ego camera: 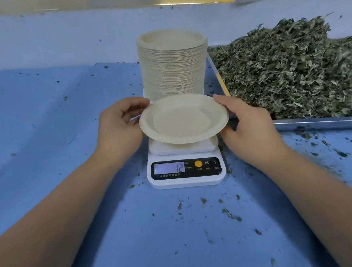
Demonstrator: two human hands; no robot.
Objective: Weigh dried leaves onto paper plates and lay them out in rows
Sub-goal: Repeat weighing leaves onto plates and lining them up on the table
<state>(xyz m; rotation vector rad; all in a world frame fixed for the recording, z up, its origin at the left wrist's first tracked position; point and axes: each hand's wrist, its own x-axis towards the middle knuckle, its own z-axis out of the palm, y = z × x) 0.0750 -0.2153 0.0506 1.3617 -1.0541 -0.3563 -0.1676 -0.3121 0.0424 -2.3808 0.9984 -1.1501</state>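
Two hands, left hand (119,126) and right hand (248,121), grip opposite rims of one empty paper plate (183,119) over the kitchen scale (186,169).

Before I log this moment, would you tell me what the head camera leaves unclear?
- Scale platform: mostly hidden by the paper plate that the left hand and right hand hold.
- Button labels: too small.
- Leaf tray: cut off by the right edge.
- Plate stack base: hidden by the held plate.
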